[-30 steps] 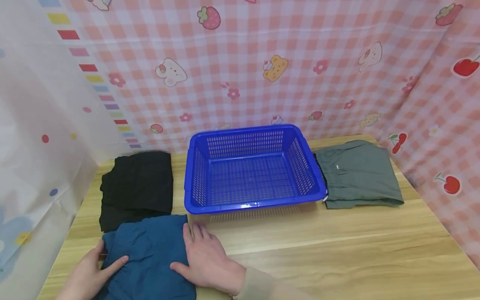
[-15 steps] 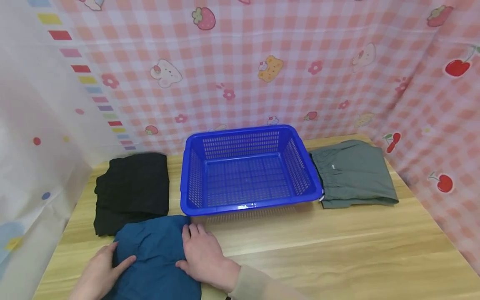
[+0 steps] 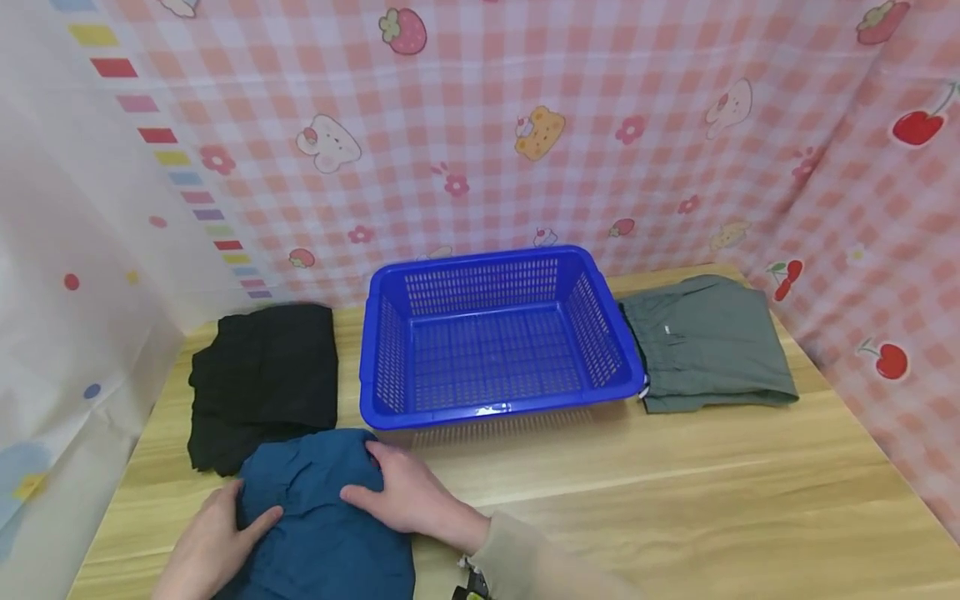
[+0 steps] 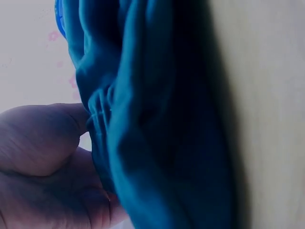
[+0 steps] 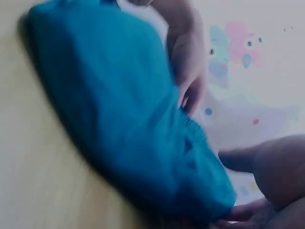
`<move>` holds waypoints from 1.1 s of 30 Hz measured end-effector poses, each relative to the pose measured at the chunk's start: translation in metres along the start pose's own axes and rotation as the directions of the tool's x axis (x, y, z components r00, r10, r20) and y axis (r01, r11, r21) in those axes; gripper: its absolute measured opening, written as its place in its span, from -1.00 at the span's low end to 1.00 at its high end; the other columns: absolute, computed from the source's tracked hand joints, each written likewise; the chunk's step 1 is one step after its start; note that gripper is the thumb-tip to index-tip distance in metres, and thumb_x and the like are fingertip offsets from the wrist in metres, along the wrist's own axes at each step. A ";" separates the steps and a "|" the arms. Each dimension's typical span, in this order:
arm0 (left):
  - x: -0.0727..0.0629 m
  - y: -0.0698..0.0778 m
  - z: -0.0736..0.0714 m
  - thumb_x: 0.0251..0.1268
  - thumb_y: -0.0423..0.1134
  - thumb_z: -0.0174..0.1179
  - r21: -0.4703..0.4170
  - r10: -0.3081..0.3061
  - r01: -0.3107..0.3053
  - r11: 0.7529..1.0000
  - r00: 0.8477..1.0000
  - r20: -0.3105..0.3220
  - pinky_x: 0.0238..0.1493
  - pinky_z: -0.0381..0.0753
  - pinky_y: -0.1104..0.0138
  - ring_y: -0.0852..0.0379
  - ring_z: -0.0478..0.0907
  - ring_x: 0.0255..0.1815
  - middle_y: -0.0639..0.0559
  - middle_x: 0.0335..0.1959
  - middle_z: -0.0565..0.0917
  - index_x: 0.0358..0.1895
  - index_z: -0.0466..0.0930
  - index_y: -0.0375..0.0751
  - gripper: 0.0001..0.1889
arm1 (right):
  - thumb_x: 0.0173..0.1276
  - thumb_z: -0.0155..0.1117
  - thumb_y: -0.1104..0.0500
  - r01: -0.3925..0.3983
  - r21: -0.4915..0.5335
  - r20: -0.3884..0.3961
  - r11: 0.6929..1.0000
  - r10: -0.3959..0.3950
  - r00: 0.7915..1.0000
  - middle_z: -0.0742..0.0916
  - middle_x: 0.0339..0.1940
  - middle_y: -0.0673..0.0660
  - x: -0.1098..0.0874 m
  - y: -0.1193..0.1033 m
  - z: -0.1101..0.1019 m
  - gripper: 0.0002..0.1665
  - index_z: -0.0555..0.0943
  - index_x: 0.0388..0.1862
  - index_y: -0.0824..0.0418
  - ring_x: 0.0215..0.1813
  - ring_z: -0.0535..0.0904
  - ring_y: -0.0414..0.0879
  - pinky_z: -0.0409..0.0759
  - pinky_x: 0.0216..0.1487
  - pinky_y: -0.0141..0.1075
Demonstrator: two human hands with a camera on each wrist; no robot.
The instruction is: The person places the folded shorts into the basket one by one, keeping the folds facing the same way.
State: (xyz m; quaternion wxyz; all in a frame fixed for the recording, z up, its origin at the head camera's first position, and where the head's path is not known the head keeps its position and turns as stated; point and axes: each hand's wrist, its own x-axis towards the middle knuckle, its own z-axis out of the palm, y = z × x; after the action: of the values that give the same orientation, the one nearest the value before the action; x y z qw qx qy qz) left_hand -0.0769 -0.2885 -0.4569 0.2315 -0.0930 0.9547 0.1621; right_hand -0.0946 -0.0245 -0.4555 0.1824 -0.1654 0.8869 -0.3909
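Note:
Folded blue shorts (image 3: pixel 315 517) with a gathered waistband lie at the front left of the table. My left hand (image 3: pixel 213 542) grips their left edge, thumb on top and fingers around the side. At the right edge my right hand (image 3: pixel 408 492) pinches the cloth near the far corner, its thumb on top and its fingertips hidden under the fabric. In the left wrist view the bunched blue cloth (image 4: pixel 138 119) fills the middle, beside the thumb. The right wrist view shows the shorts (image 5: pixel 114 105) bulging upward between both hands.
A blue plastic basket (image 3: pixel 495 410) with slotted walls stands behind the shorts. Folded black clothing (image 3: pixel 266 383) lies at the back left, overlapped by the blue shorts in this view. Folded grey-green shorts (image 3: pixel 712 350) lie right of the basket. Patterned curtains (image 3: pixel 480 125) enclose the wooden table (image 3: pixel 675 500).
Both hands have shifted the blue shorts slightly to the right. The right hand's fingers, earlier laid along the edge, are now tucked under it, and the left hand has closed in on the cloth.

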 end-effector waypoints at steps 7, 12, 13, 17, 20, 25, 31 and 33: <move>-0.006 0.004 -0.001 0.55 0.18 0.14 -0.028 0.058 -0.057 0.998 0.998 0.020 0.41 0.45 -0.35 -0.66 0.35 0.41 -0.77 0.42 0.30 0.43 0.12 -0.81 -0.03 | 0.42 0.44 0.16 0.021 -0.065 -0.066 0.998 -0.026 0.997 0.71 0.39 0.18 0.001 0.005 0.000 -0.34 0.52 0.46 0.24 0.41 0.65 0.04 0.62 0.43 -0.22; -0.009 0.012 0.002 0.49 0.22 0.20 -0.062 0.033 -0.032 0.998 0.999 0.012 0.35 0.52 -0.32 -0.64 0.42 0.38 -0.74 0.39 0.36 0.44 0.15 -0.78 0.00 | 0.42 0.44 0.16 0.037 -0.068 -0.079 0.997 -0.042 0.996 0.71 0.40 0.15 -0.002 0.006 -0.003 -0.34 0.53 0.48 0.19 0.43 0.64 0.04 0.61 0.44 -0.19; -0.010 0.014 0.002 0.48 0.24 0.20 -0.064 0.023 -0.023 0.998 1.000 0.008 0.34 0.53 -0.31 -0.63 0.43 0.37 -0.74 0.39 0.36 0.44 0.15 -0.77 0.02 | 0.43 0.43 0.15 0.042 -0.060 -0.082 0.997 -0.046 0.996 0.70 0.42 0.15 -0.002 0.007 -0.004 -0.33 0.52 0.49 0.17 0.44 0.63 0.04 0.61 0.44 -0.18; -0.012 0.022 0.004 0.48 0.24 0.20 -0.087 0.027 -0.029 0.996 0.999 -0.021 0.35 0.53 -0.31 -0.61 0.44 0.38 -0.71 0.41 0.38 0.47 0.15 -0.72 0.01 | 0.43 0.42 0.19 0.057 -0.034 -0.091 0.998 -0.060 0.994 0.67 0.46 0.13 -0.005 0.010 -0.007 -0.30 0.49 0.53 0.12 0.47 0.60 0.05 0.59 0.47 -0.12; -0.014 0.028 0.006 0.47 0.19 0.23 -0.120 0.051 -0.057 0.991 0.998 -0.047 0.35 0.53 -0.31 -0.61 0.45 0.37 -0.70 0.40 0.39 0.47 0.16 -0.68 -0.04 | 0.41 0.42 0.25 0.070 -0.035 -0.101 0.997 -0.073 0.992 0.68 0.44 0.14 -0.008 0.013 -0.010 -0.30 0.51 0.52 0.14 0.46 0.61 0.06 0.59 0.48 -0.15; -0.018 0.035 0.009 0.46 0.11 0.28 -0.143 0.067 -0.076 0.987 0.996 -0.066 0.32 0.56 -0.28 -0.59 0.50 0.32 -0.69 0.36 0.44 0.43 0.23 -0.66 -0.12 | 0.37 0.43 0.29 0.070 -0.024 -0.108 0.997 -0.072 0.992 0.72 0.38 0.15 -0.015 0.017 -0.012 -0.32 0.55 0.47 0.18 0.42 0.65 0.04 0.61 0.44 -0.23; -0.024 0.045 0.014 0.48 0.08 0.28 -0.168 0.079 -0.095 0.981 0.992 -0.098 0.32 0.58 -0.26 -0.55 0.55 0.29 -0.65 0.34 0.49 0.43 0.27 -0.64 -0.16 | 0.36 0.45 0.29 0.068 0.011 -0.107 0.998 -0.066 0.992 0.71 0.39 0.18 -0.025 0.022 -0.019 -0.33 0.55 0.46 0.21 0.43 0.64 0.09 0.61 0.46 -0.18; -0.026 0.049 0.016 0.48 0.08 0.28 -0.179 0.084 -0.103 0.978 0.990 -0.113 0.32 0.58 -0.25 -0.54 0.56 0.29 -0.63 0.34 0.50 0.43 0.27 -0.62 -0.17 | 0.37 0.44 0.28 0.073 0.012 -0.107 0.997 -0.071 0.992 0.69 0.42 0.19 -0.028 0.025 -0.022 -0.31 0.53 0.48 0.21 0.44 0.63 0.10 0.60 0.47 -0.16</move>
State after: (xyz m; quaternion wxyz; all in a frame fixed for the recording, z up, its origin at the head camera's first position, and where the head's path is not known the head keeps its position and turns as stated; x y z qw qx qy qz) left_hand -0.0596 -0.2347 -0.4450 0.1634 -0.0774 0.9498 0.2553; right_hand -0.0836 0.0172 -0.4549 0.1219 -0.1747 0.8856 -0.4126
